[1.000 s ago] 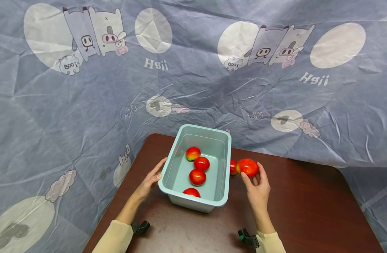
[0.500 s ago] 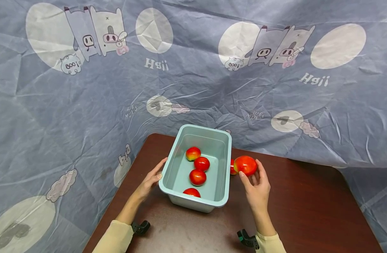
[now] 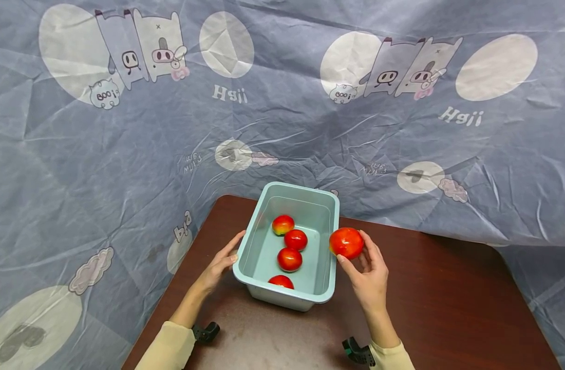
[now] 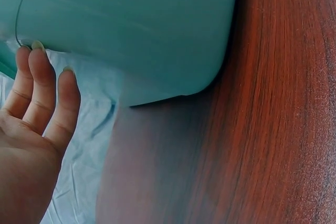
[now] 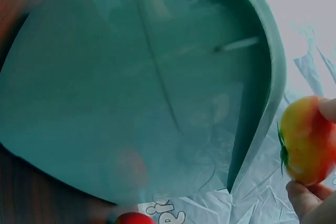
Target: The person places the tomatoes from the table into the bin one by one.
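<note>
My right hand (image 3: 372, 275) pinches a red and yellow tomato (image 3: 346, 243) between thumb and fingers, right by the bin's right rim. Its green calyx faces the rim in the right wrist view, where the tomato (image 5: 304, 140) shows at the right edge. The pale blue-green plastic bin (image 3: 292, 295) stands on the table with several red tomatoes (image 3: 289, 259) inside. Along the bin's left side lies my left hand (image 3: 216, 267), thumb at the rim. Its fairly straight fingers (image 4: 67, 103) touch the outer wall in the left wrist view.
Another tomato (image 5: 135, 219) lies beside the bin's right wall, hidden in the head view behind the held one. The dark reddish-brown table (image 3: 439, 298) extends to the right. A grey-blue printed sheet (image 3: 282, 118) hangs close behind and at the left.
My right hand has carried its tomato left to the bin's right rim, covering the tomato on the table from the head view. Left hand and bin stay in place.
</note>
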`<action>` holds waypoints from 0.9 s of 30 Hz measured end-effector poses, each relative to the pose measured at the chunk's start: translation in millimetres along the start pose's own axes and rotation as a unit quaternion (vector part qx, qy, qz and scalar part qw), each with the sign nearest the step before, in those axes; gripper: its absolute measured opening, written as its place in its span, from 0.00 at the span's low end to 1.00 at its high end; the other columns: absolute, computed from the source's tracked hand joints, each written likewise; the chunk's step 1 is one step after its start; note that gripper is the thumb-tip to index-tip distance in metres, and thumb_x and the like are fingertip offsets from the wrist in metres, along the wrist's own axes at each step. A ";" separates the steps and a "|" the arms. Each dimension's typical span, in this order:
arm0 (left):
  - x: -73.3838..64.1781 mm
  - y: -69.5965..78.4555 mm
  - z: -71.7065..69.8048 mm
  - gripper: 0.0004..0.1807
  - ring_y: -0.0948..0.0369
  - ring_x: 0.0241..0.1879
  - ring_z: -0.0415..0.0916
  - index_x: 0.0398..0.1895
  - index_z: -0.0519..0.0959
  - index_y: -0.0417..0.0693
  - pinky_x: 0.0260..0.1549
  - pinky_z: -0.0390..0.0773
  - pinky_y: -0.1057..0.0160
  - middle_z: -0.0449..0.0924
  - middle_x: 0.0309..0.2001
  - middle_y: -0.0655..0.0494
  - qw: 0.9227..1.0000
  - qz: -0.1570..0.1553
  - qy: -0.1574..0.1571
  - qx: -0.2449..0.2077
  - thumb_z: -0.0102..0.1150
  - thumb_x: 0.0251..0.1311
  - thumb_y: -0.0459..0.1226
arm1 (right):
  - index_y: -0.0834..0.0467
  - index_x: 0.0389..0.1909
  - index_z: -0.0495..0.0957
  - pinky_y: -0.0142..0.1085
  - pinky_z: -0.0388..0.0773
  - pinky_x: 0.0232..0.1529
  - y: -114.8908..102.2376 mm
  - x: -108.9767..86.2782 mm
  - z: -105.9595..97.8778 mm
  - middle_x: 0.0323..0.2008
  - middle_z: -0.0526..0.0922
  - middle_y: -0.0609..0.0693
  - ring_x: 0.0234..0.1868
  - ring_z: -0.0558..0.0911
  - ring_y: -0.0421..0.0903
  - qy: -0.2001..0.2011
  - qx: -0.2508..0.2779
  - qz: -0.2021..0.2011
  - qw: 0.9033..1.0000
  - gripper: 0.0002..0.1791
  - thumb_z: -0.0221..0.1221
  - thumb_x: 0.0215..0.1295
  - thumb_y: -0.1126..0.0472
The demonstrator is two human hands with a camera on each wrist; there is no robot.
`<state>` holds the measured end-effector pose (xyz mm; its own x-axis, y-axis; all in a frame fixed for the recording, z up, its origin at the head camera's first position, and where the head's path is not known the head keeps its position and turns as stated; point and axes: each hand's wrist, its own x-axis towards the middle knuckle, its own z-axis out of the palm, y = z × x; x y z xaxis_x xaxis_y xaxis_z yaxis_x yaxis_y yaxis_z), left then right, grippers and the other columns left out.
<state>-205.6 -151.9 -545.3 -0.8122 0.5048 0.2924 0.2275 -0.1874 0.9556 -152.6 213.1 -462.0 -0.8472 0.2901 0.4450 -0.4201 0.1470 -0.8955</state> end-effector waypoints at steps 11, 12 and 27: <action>0.0 2.6 1.8 0.35 0.58 0.55 0.77 0.79 0.44 0.48 0.46 0.77 0.62 0.74 0.61 0.50 1.000 0.007 -0.002 0.013 0.37 0.68 0.34 | 0.69 0.65 0.69 0.26 0.72 0.58 0.4 -2.7 7.7 0.60 0.72 0.62 0.57 0.77 0.40 -0.093 0.033 -0.037 0.994 0.42 0.68 0.43 0.83; 0.2 2.7 2.0 0.35 0.59 0.55 0.77 0.79 0.44 0.48 0.46 0.77 0.62 0.74 0.61 0.50 1.000 0.007 -0.002 0.014 0.37 0.68 0.34 | 0.69 0.65 0.69 0.26 0.72 0.58 -0.1 -2.9 8.3 0.60 0.72 0.62 0.57 0.77 0.40 -0.100 0.034 -0.038 0.994 0.42 0.68 0.42 0.83; 0.2 2.8 1.3 0.35 0.58 0.58 0.75 0.79 0.46 0.52 0.49 0.77 0.60 0.72 0.64 0.48 1.000 -0.007 0.004 0.016 0.37 0.68 0.37 | 0.73 0.60 0.71 0.36 0.73 0.59 -18.6 -4.5 4.8 0.57 0.77 0.56 0.60 0.77 0.50 -0.083 -0.006 -0.036 0.996 0.35 0.67 0.45 0.81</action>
<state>-204.4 -151.3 -542.5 -0.8195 0.5007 0.2789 0.2329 -0.1538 0.9603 -142.5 204.5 -447.4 -0.8574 0.1181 0.5009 -0.4789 0.1733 -0.8606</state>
